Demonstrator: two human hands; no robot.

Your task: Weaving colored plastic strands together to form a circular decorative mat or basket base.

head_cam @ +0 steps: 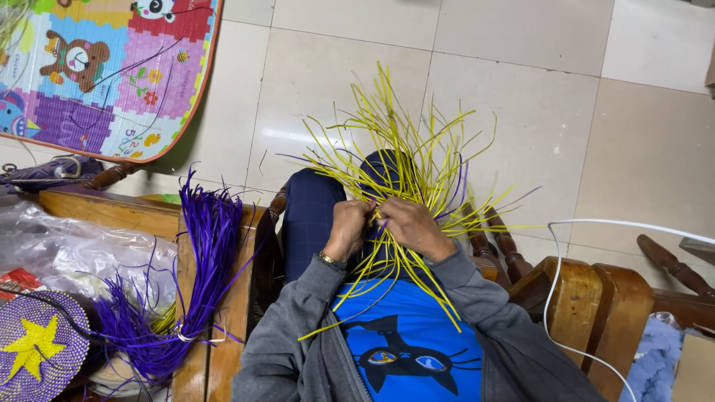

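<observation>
A spray of long yellow strips [402, 141], with a few purple ones mixed in, fans out over my lap from a point between my hands. My left hand [348, 229], with a gold bracelet at the wrist, pinches the strips where they cross. My right hand [413, 227] is closed on the same bunch just beside it, the fingertips of both hands nearly touching. More yellow strips trail down over my blue shirt. I sit on a wooden chair, knees in dark blue trousers.
A tied bundle of purple strips [197, 253] lies on the wooden bench [112, 212] at my left, beside a woven purple round piece with a yellow star [33, 346] and clear plastic bags [67, 246]. A colourful play mat [104, 67] leans at top left. A white cable [555, 298] hangs at right.
</observation>
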